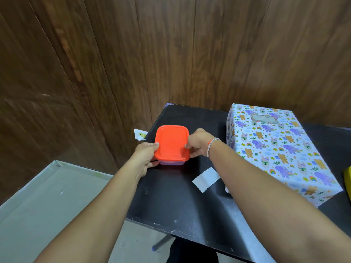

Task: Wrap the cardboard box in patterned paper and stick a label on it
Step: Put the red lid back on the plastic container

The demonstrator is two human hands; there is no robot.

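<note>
The box stands on the right half of the black table, fully covered in white paper printed with purple elephants, bears and rainbows. A label is stuck on its top near the far end. At the table's far left sits a small plastic container with an orange lid. My left hand grips its left side and my right hand grips its right side, thumbs on the lid's rim. A white paper strip lies flat on the table under my right forearm.
A dark wood-panelled wall rises right behind the table. A wall socket shows just past the table's left edge. Grey floor lies to the left. A yellow object pokes in at the right edge.
</note>
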